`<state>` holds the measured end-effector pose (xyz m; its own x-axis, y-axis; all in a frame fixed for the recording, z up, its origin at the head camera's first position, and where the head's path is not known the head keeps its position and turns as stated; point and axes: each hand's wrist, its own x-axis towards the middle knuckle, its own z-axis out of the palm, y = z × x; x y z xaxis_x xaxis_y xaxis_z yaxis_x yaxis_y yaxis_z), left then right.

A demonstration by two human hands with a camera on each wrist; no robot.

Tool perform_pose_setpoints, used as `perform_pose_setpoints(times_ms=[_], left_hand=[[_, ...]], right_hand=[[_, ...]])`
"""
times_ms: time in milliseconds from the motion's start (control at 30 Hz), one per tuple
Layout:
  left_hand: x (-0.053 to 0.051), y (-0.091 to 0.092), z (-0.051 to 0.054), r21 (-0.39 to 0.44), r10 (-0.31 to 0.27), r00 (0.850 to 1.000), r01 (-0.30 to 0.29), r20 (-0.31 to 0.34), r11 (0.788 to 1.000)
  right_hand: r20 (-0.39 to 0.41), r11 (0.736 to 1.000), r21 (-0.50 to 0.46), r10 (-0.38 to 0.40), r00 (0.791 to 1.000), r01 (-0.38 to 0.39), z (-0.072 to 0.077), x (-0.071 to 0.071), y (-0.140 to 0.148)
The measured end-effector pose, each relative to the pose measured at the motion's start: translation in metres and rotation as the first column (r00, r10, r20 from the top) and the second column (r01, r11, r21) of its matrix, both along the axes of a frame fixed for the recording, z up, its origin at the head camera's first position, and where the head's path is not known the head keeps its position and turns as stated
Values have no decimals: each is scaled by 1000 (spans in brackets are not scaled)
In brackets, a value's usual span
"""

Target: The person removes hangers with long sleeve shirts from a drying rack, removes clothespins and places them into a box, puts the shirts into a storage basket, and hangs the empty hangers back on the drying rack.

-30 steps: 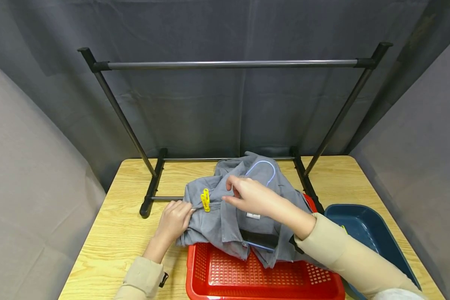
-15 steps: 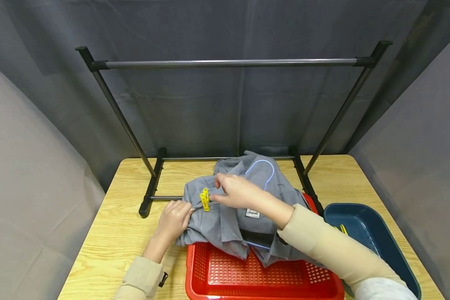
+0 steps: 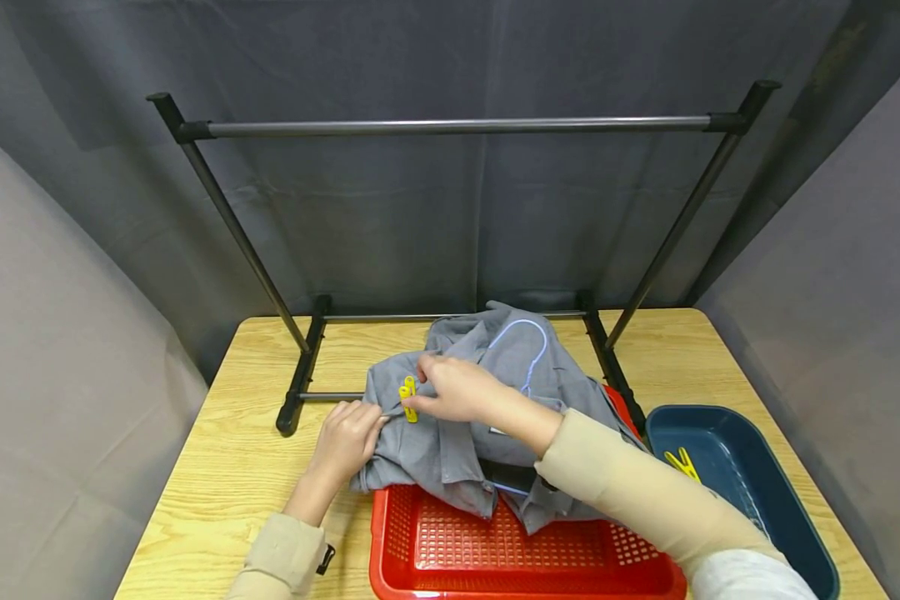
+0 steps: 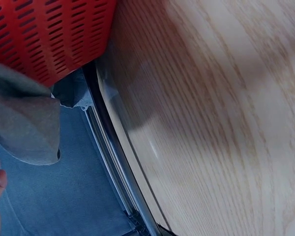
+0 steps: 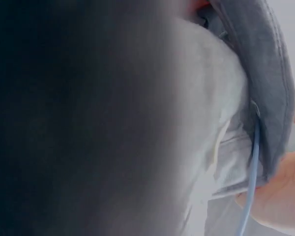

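A grey shirt [image 3: 465, 450] lies bunched over the back of a red basket [image 3: 525, 558]. The light blue hook of a hanger [image 3: 528, 325] shows on it. A yellow clothespin [image 3: 409, 410] sits on the shirt's left part. At the shirt's left edge, my left hand [image 3: 348, 442] grips the cloth; its fingertips are hidden in the head view. My right hand [image 3: 461, 392] is at the clothespin, its thumb overlapping the clip and its bent fingers apart from the thumb. In the right wrist view, grey cloth [image 5: 273, 83] and a blurred dark area hide most of that hand.
A black-and-metal garment rack [image 3: 457, 127] stands behind the basket, its base bars on the wooden table [image 3: 195, 500]. To the right is a dark blue tub [image 3: 727, 450], with a yellow clothespin [image 3: 682, 463] in it. Grey curtains [image 3: 345, 208] enclose the space.
My right hand has moved left across the shirt to the yellow clothespin. My left hand keeps its hold on the shirt's edge. The clothespin in the tub has come into view.
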<state>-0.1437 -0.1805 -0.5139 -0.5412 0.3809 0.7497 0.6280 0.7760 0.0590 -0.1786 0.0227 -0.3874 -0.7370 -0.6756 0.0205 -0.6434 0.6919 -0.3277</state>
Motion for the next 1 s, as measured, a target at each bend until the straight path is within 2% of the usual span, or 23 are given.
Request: perform_pose_setpoints(times_ms=[300,633,1000], left_hand=[[-1,-1,-2,-8,-2,1000,2,-14,1000],[-1,0,-3,-10,-5,1000,5,-16,1000],[0,0,-3,-10,1,1000,-1,-20,1000]], right_hand=[[17,999,33,-18,1000,17,-4,-1,-7],[-14,999,36,38,999,-38,-8,-1,-7],[-50,991,-45,122,991,-124,-9,0,-7]])
